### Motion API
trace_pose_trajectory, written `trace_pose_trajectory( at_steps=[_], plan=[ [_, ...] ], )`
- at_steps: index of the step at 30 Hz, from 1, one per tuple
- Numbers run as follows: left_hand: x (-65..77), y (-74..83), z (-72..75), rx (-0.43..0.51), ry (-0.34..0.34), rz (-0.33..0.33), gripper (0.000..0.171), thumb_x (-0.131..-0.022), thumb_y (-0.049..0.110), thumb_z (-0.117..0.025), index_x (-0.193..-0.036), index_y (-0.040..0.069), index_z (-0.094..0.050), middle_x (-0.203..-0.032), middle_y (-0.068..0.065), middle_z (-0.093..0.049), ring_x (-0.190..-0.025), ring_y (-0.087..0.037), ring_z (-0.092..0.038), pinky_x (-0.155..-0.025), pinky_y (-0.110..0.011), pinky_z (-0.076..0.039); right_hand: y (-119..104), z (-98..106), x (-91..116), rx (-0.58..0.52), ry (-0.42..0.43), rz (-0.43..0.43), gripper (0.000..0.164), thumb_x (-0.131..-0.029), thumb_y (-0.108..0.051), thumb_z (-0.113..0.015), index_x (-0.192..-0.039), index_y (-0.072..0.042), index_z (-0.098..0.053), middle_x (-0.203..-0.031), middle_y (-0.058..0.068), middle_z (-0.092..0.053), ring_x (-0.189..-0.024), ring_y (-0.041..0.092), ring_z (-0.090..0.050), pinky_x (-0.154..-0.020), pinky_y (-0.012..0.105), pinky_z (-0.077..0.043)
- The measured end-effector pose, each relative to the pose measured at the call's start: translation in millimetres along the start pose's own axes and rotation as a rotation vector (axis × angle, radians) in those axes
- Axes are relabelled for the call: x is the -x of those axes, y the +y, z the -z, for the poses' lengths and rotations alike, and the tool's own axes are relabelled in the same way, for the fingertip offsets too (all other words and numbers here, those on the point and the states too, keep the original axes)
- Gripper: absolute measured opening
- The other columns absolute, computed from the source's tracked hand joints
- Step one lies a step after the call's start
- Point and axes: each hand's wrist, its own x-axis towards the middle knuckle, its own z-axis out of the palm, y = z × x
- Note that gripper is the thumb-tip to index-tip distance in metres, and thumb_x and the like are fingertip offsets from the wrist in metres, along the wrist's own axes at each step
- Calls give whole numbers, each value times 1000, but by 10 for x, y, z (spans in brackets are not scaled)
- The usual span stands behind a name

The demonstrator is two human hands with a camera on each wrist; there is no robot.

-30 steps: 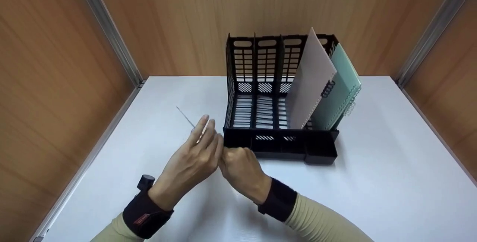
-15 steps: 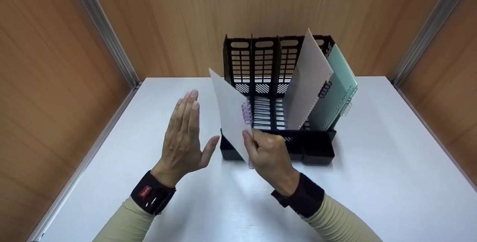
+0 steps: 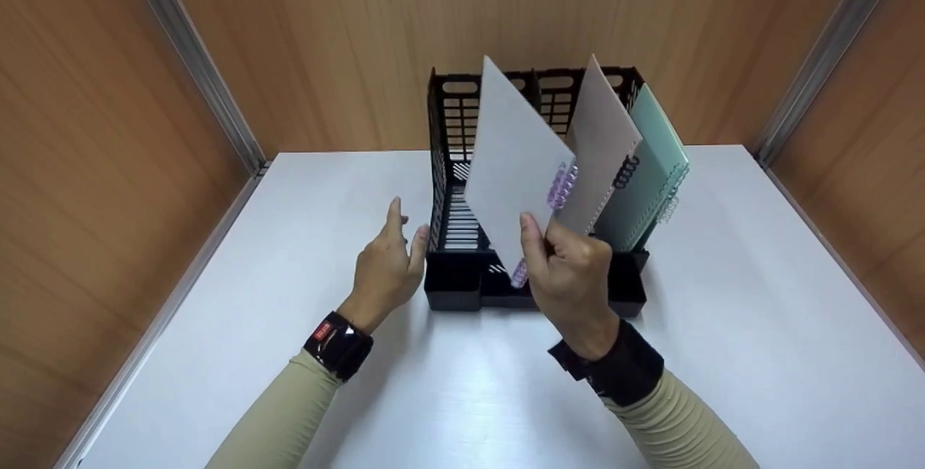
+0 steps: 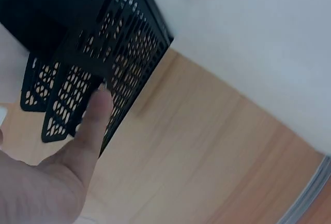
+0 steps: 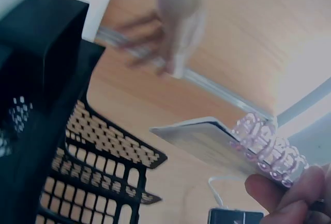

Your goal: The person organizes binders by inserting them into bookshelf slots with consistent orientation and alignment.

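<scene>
My right hand (image 3: 574, 285) grips a white-covered spiral notebook (image 3: 509, 165) by its bound edge, thumb on the cover. Purple rings (image 5: 269, 149) show along that edge in the right wrist view. Held tilted, the notebook overlaps the middle slots of a black desk file rack (image 3: 454, 285) in the head view. To the rack's left, my left hand (image 3: 386, 267) holds nothing, its fingers extended and thumb apart. A finger (image 4: 95, 110) overlaps the rack's lattice side in the left wrist view. A pale pink notebook (image 3: 600, 129) and a mint green one (image 3: 650, 158) stand in the rack's right slots.
Small bins (image 3: 627, 295) run along the rack's front. The white table (image 3: 462, 397) is bounded by wood-grain panels (image 3: 347, 42) with metal corner rails. A dark device (image 5: 235, 217) with a white cable shows low in the right wrist view.
First both hands were together left of the rack; then they parted. My right hand has carried the white notebook right and up toward the rack. The left hand has turned and moved right.
</scene>
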Motion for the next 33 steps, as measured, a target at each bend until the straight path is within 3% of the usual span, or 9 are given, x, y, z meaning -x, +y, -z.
trace_pose_trajectory(
  at_steps=[4, 9, 13, 17, 21, 24, 28, 33],
  plan=[
    [-77, 2, -129, 42, -100, 101, 68, -110, 43, -38, -152, -10, -35, -124, -25, -69, -109, -42, -69, -90, -55, -55, 70, 80, -77, 66, 82, -11, 53, -90, 1, -70, -53, -11, -34, -44, 0, -35, -38, 7, -28, -36, 26, -21],
    [-151, 40, -219, 75, -121, 169, 63, -109, 41, -41, -147, -9, -46, -115, -21, -73, -108, -39, -70, -92, -52, -54, 172, 173, -159, 135, 154, -28, 52, -90, 0, -70, -52, -9, -36, -45, 3, -39, -40, 9, -31, -39, 28, -21],
    [-182, 65, -253, 52, -96, 161, 51, -107, 28, -48, -139, -11, -55, -113, -23, -73, -101, -36, -72, -86, -50, -57, 239, 240, -205, 177, 182, -55, 50, -92, -2, -69, -52, -7, -38, -46, 4, -39, -42, 10, -31, -41, 27, -21],
    [-175, 56, -276, 25, -111, 163, 44, -103, 19, -51, -135, -10, -60, -112, -26, -72, -82, -30, -70, -73, -47, -56, 306, 284, -223, 216, 222, -63, 52, -93, -2, -69, -51, -6, -38, -46, 2, -35, -43, 10, -26, -43, 26, -17],
    [-174, 42, -307, 15, -134, 162, 35, -99, 14, -50, -121, -4, -71, -93, -19, -74, -67, -25, -61, -62, -44, -51, 394, 314, -231, 244, 237, -59, 51, -93, 0, -69, -52, -5, -39, -47, 2, -33, -44, 11, -25, -44, 26, -15],
    [-173, 28, -303, 10, -125, 159, 26, -97, 12, -50, -101, 1, -73, -82, -13, -69, -67, -25, -58, -62, -44, -49, 459, 310, -229, 257, 221, -61, 48, -94, 0, -68, -54, -3, -42, -48, 5, -37, -44, 12, -29, -44, 26, -18],
    [-186, 25, -313, 15, -124, 156, 22, -95, 11, -49, -87, 5, -68, -79, -11, -67, -68, -27, -58, -62, -46, -50, 550, 298, -215, 280, 199, -76, 47, -95, -1, -67, -54, -1, -44, -48, 8, -41, -43, 13, -32, -44, 27, -21],
    [-187, 27, -345, -1, -111, 132, 21, -94, 9, -49, -81, 6, -65, -77, -13, -68, -67, -27, -60, -62, -48, -50, 662, 218, -176, 312, 183, -88, 46, -96, -2, -67, -56, -1, -45, -49, 10, -45, -43, 17, -39, -44, 32, -30]
  ],
)
